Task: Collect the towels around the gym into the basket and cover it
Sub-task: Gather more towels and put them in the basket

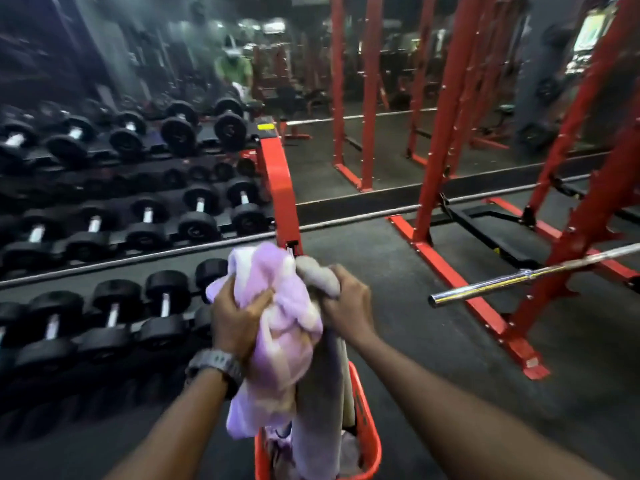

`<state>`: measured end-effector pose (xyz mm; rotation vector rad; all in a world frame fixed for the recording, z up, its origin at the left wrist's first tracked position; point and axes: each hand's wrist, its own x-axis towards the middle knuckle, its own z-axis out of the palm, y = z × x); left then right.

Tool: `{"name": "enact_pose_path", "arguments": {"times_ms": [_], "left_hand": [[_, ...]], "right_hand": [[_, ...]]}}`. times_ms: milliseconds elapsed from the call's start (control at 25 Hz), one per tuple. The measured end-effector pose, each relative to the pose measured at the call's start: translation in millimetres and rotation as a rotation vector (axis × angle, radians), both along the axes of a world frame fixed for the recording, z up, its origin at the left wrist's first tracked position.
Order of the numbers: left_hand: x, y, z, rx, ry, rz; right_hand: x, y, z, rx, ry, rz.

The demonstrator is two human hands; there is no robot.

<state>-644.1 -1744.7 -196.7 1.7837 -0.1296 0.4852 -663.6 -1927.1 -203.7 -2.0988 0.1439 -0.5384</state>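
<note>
My left hand (235, 317) grips a bunched lilac-and-white towel (277, 327) at chest height. Beside it, my right hand (349, 303) is closed around the top of a grey towel (318, 393) that hangs straight down. Both towels dangle over an orange-red basket (363, 410) on the floor below my arms; the grey towel's lower end reaches inside it. More cloth lies in the basket's bottom, mostly hidden by the hanging towels. A dark watch sits on my left wrist.
A long rack of black dumbbells (121, 220) fills the left side. Red power racks (450, 133) stand to the right, and a chrome barbell end (485, 285) juts out toward me. A mirror wall ahead reflects a person in green (233, 69). The floor is dark rubber.
</note>
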Motion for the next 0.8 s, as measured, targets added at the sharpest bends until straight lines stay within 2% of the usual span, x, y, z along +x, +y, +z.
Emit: {"name": "enact_pose_path", "arguments": {"times_ms": [120,280,480,640,800], "left_hand": [[42.7,4.1,-91.7,0.045,0.108,-0.092],[72.6,-2.3,-187.9,0.057,0.291,-0.149],[72.9,-2.6,-307.9,0.043,0.368,-0.081],[51.1,-9.6,-409.3,0.034,0.386,-0.115],[40.5,-7.4,-533.8,0.114,0.673,-0.152]], "right_hand": [[28.6,16.7,-87.1,0.012,0.150,-0.049],[50.7,22.1,-182.3,0.023,0.225,-0.091],[58.9,18.7,-304.3,-0.007,0.311,-0.072],[45.4,15.4,-411.1,-0.047,0.386,-0.017],[28.5,16.3,-525.1,-0.124,0.514,0.027]]}}
